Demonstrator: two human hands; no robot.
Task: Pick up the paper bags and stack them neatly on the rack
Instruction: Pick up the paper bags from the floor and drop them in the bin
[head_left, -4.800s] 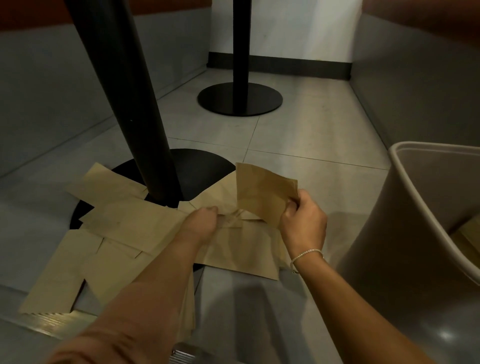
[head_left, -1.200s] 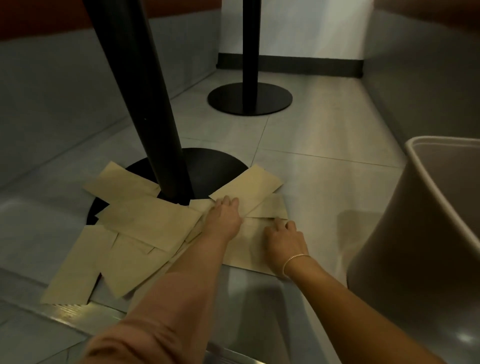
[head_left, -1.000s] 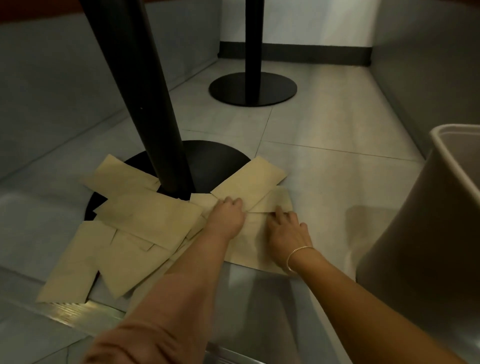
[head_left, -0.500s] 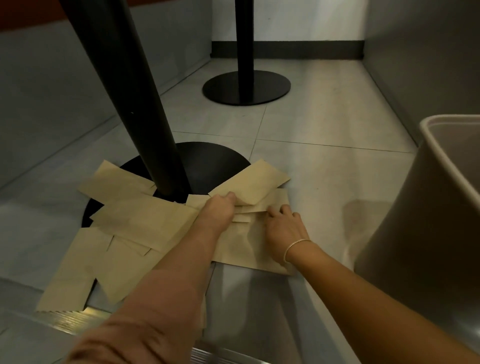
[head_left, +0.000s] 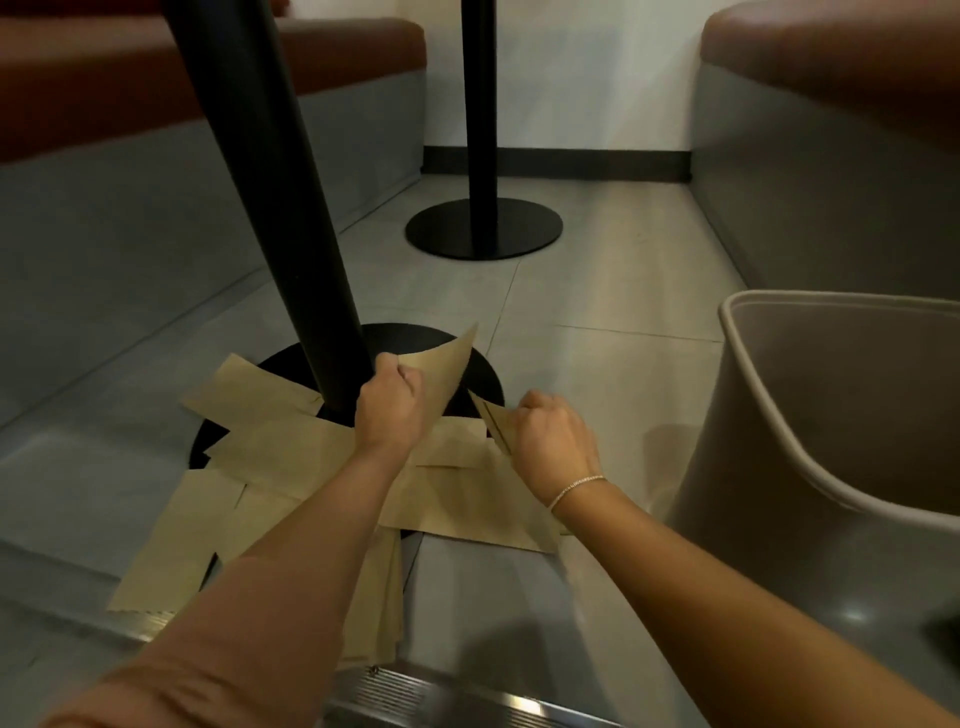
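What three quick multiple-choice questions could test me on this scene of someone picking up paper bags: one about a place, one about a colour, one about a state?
1. Where does the grey bin stand?
A. To the right of the scattered bags
B. Behind the far table pole
C. On the bench seat

2. What colour is the near table pole?
A. White
B. Black
C. Red

3. What is the left hand doing?
A. Lying flat on the floor
B. Resting on the bin's rim
C. Gripping a lifted paper bag

Answers:
1. A, the bin is on the floor at the right edge of the view, beside the paper bags.
2. B, the pole and its round base are both black.
3. C, its fingers are curled round a lifted bag whose corner points upward, while the right hand pinches another.
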